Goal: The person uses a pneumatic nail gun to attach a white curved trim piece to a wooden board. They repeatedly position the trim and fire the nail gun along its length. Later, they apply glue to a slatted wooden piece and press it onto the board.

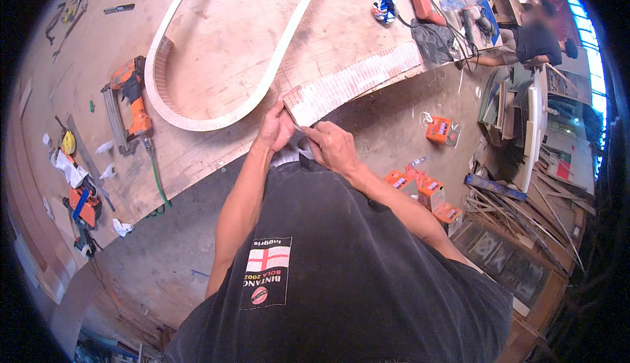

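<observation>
A long wooden strip (357, 86), scored with many close cross cuts, lies along the near edge of the workbench. My left hand (276, 129) is closed at its left end, fingertips on the end's edge. Just to the right, my right hand (332, 145) is closed in a pinch close to the same end. A thin, pale sliver shows at its fingertips, too small to name. Beyond my left hand stands a white-edged, U-shaped bent wooden band (197, 124), with similar cuts on its inner face.
An orange nail gun (136, 104) with a green hose lies left on the workbench (216, 55). Tape measure (68, 142) and other tools are farther left. A red power tool (425, 5) and black plastic bag (433, 40) lie far right. Orange-labelled boxes (430, 192) stand on the floor. Another person (535, 41) is at right.
</observation>
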The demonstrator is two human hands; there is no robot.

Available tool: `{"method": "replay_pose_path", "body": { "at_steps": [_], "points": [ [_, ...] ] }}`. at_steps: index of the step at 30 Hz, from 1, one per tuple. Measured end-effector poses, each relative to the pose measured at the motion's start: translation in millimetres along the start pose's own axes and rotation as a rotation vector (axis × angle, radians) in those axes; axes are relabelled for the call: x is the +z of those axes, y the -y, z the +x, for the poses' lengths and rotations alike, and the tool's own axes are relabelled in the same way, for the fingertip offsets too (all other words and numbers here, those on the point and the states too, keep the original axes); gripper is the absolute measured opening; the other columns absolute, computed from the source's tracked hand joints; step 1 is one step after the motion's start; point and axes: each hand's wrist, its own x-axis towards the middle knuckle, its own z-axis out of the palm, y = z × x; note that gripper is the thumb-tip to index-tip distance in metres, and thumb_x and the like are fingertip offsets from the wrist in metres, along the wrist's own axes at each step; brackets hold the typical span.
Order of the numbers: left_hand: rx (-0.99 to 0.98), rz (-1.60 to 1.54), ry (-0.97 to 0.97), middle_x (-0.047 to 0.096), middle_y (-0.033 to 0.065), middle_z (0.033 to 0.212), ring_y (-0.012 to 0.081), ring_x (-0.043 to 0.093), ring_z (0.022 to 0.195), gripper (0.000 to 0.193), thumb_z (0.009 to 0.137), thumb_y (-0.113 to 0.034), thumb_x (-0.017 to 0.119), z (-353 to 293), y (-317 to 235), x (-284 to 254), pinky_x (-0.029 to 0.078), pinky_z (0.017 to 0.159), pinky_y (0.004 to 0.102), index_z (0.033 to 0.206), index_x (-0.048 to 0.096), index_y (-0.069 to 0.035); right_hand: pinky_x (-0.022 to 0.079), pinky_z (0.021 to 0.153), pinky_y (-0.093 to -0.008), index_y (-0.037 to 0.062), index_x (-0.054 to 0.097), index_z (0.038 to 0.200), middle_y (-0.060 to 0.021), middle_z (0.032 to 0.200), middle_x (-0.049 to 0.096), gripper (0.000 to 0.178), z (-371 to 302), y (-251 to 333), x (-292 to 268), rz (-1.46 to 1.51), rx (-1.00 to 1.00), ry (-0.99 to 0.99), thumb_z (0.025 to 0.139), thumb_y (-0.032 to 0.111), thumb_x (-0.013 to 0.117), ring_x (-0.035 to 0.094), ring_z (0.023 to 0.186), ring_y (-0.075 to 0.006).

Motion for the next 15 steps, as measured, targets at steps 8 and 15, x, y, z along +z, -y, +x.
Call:
{"method": "replay_pose_path", "body": {
  "at_steps": [8,15],
  "points": [
    [-0.05,-0.017,-0.034,0.044,0.0189,0.159,0.033,0.046,0.145,0.06,0.113,-0.041,0.032,-2,1,4,0.039,0.121,0.051,0.157,0.033,0.001,0.057,0.072,-0.0485,0.0073,0.076,0.114,-0.0173,0.086,0.067,0.029,52,-47,-8,-0.126,0.188,-0.182,0.086,0.012,0.069,0.07,0.082,-0.0371],
    [-0.026,-0.044,-0.038,0.046,0.0187,0.156,0.033,0.05,0.142,0.057,0.114,-0.038,0.031,-3,10,-8,0.043,0.117,0.0512,0.155,0.034,0.0,0.058,0.074,-0.0509,0.0043,0.077,0.108,-0.0207,0.087,0.069,0.027,65,-53,-10,-0.166,0.29,-0.164,0.086,0.013,0.064,0.071,0.085,-0.0409]
  ]
}}
